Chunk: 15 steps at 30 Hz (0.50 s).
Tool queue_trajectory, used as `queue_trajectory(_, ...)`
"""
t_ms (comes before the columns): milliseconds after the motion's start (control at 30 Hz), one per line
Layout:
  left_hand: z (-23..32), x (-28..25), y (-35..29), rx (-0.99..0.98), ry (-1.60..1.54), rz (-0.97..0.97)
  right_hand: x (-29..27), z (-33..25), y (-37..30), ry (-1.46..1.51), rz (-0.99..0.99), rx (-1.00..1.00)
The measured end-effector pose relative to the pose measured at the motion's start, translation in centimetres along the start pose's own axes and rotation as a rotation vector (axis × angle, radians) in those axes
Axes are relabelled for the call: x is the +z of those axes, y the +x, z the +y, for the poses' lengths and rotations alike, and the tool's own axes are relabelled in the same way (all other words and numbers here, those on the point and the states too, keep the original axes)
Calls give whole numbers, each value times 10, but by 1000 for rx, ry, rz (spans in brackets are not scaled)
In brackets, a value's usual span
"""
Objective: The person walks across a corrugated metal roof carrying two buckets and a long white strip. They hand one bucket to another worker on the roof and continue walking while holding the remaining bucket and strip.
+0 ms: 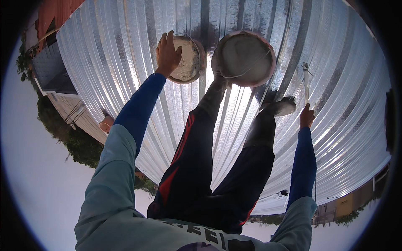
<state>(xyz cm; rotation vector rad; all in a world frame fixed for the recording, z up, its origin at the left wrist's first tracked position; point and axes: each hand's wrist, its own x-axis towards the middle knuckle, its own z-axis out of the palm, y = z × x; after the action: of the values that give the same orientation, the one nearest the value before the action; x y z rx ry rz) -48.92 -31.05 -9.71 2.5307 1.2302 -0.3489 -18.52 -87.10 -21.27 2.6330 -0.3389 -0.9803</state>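
Observation:
My left hand (169, 54) is over the left edge of a round bucket (200, 62) that holds a pale grey, rough-surfaced paste (187, 58). Its fingers are stretched out and apart. I cannot tell whether it touches the rim. To the right is a larger bucket (271, 62), filled with a smoother grey mix (247, 54); a thin wire handle lies across it. Out on the right, my right hand (307, 117) is closed around the lower end of a slim pale-handled tool (306, 81) with a small dark head. Its exact kind is unclear.
Shiny corrugated metal sheeting (125, 54) lies under my feet. My right shoe (284, 107) stands below the larger bucket, my left leg (213, 96) just beneath it. A small tan pot (106, 124) sits by the left edge, with trees (83, 146) beyond.

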Motion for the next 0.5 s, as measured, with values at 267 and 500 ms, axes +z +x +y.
queue_trajectory(267,-48,6,51,184,28,-461,-97,-133,-212,1100,-940,-252)
queue_trajectory(500,-63,-42,-27,504,202,-826,-102,-266,-318,1821,-972,104)
